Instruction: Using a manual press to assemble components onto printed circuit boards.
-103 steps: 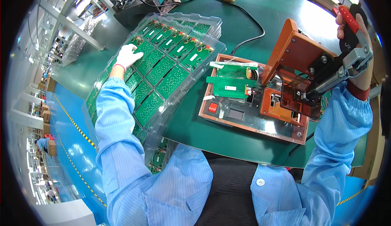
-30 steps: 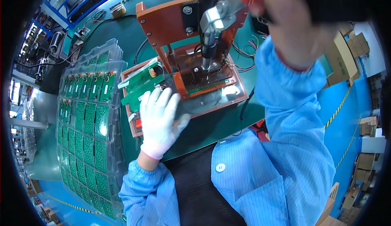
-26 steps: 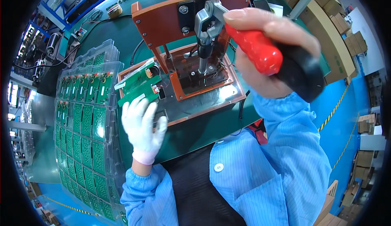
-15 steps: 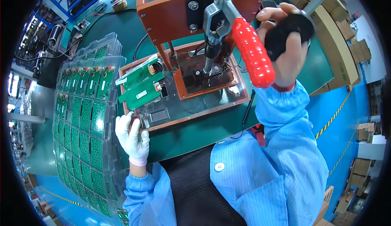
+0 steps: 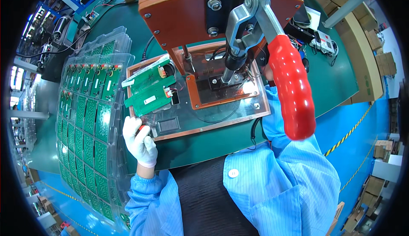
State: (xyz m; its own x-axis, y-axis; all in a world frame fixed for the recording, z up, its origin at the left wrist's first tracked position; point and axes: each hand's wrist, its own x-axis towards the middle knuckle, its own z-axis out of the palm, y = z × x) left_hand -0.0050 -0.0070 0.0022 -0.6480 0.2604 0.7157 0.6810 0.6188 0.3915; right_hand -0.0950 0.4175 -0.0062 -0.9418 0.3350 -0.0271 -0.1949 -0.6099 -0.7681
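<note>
My left hand (image 5: 140, 144), in a white glove, rests at the front left corner of the test fixture's base (image 5: 204, 128). Its fingers are partly bent and apart, beside a small red part (image 5: 141, 128). Two green circuit boards (image 5: 149, 100) lie on the fixture's left side, short of the orange pressing frame (image 5: 223, 102). The toggle clamp's red handle (image 5: 292, 87) points down toward me. Behind it, my bare right hand (image 5: 268, 73) is mostly hidden; a black rounded device (image 5: 261, 59) shows at its fingers, beside the fixture's right edge.
Clear plastic trays (image 5: 123, 108) of green boards stand at the left. At the far right are a white device with cables (image 5: 324, 43) and a long cardboard box (image 5: 358, 57). A black cable (image 5: 254, 129) hangs over the table's front edge.
My right hand has come down from the far right with the black device, to behind the red handle. The fixture looks larger and closer. My left hand stays at the corner, its fingers slightly shifted.
</note>
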